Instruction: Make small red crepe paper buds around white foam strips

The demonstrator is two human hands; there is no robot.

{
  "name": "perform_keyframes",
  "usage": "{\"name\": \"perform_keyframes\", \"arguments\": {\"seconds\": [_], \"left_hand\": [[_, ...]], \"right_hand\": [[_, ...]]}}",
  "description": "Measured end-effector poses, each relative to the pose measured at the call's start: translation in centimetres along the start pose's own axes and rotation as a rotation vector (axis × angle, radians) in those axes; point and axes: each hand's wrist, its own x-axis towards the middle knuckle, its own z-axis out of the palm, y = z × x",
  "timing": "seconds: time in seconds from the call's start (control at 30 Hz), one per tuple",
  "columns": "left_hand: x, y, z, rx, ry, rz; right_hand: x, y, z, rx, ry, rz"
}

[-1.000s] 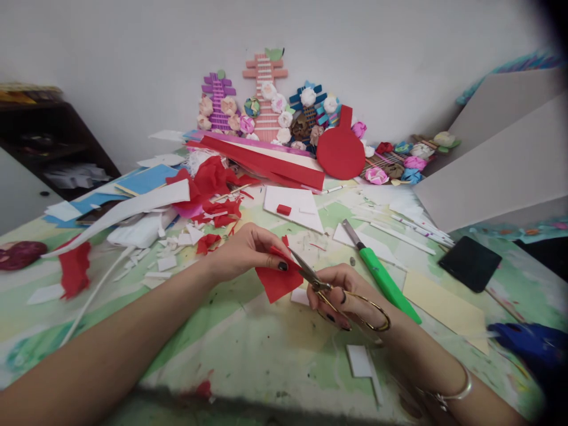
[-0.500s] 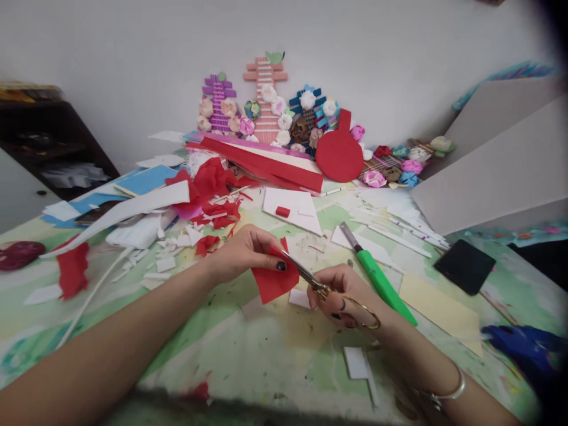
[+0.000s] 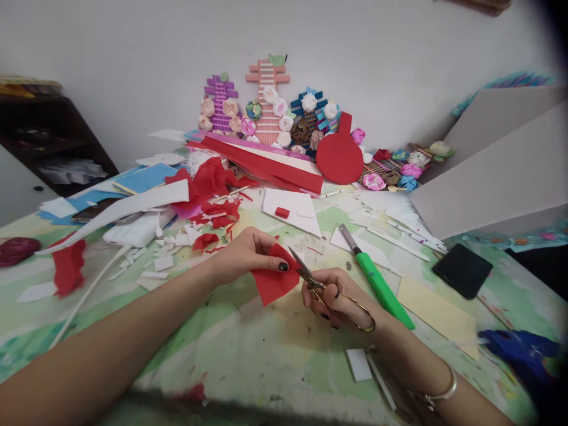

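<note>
Between thumb and fingers, my left hand (image 3: 251,258) pinches a small piece of red paper (image 3: 276,286) above the table. My right hand (image 3: 337,296) is closed round a pair of scissors (image 3: 306,272) with gold-coloured handles. The blades are a little apart and point up and left, close beside the paper's right edge. A green utility knife (image 3: 381,290) lies to the right of my right hand. Beyond my hands, a white board piece (image 3: 306,204) carries a small red block (image 3: 282,212).
Red paper scraps (image 3: 213,180) and white offcuts pile at the left. Paper-flower decorations (image 3: 266,112) and a red round shape with a stem (image 3: 339,157) stand along the wall. A black square (image 3: 462,270) and a blue glue gun (image 3: 519,355) lie right.
The scissors have come away from the top of the red paper and opened slightly, shifting down and right. My left hand keeps its pinch on the paper.
</note>
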Motion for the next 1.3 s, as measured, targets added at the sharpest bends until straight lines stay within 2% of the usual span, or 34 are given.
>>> {"name": "perform_keyframes", "arguments": {"seconds": [0.37, 0.77, 0.93, 1.3], "left_hand": [[0.2, -1.0, -0.5, 0.186, -0.071, 0.069], [-0.1, -1.0, 0.4, 0.063, -0.089, 0.014], [-0.1, -0.9, 0.6, 0.023, -0.105, 0.009], [-0.1, -0.7, 0.3, 0.077, -0.073, -0.065]], "right_hand": [[0.1, 0.3, 0.4, 0.075, -0.103, -0.081], [0.3, 0.6, 0.7, 0.101, -0.001, -0.033], [0.2, 0.6, 0.6, 0.083, -0.002, -0.029], [0.1, 0.5, 0.7, 0.147, 0.049, 0.092]]}}
